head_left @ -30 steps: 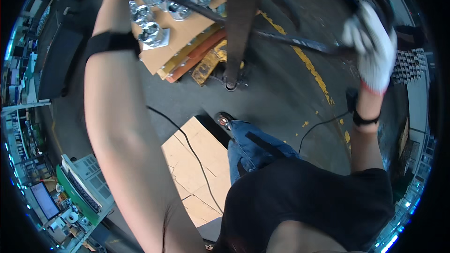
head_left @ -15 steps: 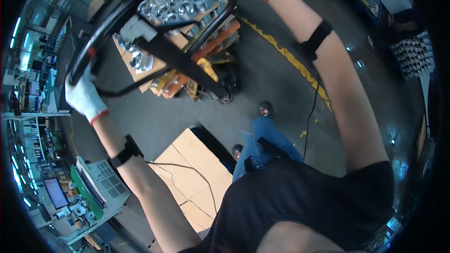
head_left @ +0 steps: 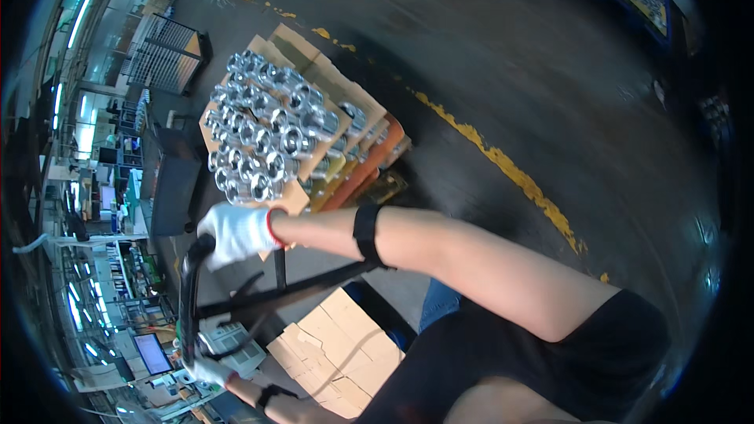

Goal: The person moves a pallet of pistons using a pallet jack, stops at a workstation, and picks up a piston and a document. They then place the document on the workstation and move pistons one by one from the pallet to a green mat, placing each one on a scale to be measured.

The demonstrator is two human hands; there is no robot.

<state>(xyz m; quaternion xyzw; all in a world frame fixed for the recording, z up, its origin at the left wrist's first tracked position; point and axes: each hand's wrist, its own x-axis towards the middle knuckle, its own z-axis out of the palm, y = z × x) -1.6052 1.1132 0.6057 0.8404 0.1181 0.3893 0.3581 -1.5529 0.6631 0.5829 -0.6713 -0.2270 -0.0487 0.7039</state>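
Observation:
A black pallet jack handle point(head_left: 188, 294) stands at the lower left, its crossbar reaching between my hands. My right hand point(head_left: 236, 235), in a white knit glove with a red cuff, is closed round its upper end. At its lower end my left hand point(head_left: 209, 371), gloved alike, is closed on the bar, with the fingers partly hidden. Beyond my right hand is a loaded pallet point(head_left: 373, 169), stacked in layers with cardboard between. Shiny metal ring-shaped parts point(head_left: 255, 129) cover its top. My right forearm hides the pallet's near lower side.
Flattened cardboard point(head_left: 338, 353) lies on the floor near my legs. A worn yellow line point(head_left: 503, 161) crosses the dark floor on the right. Workbenches and a monitor point(head_left: 152, 352) line the left. A wire cage cart point(head_left: 166, 53) stands at the far left.
The handle has swung from the upper left down to the lower left, with both hands on it. My right arm now reaches across my front. The view has turned, and the pallet shows more fully.

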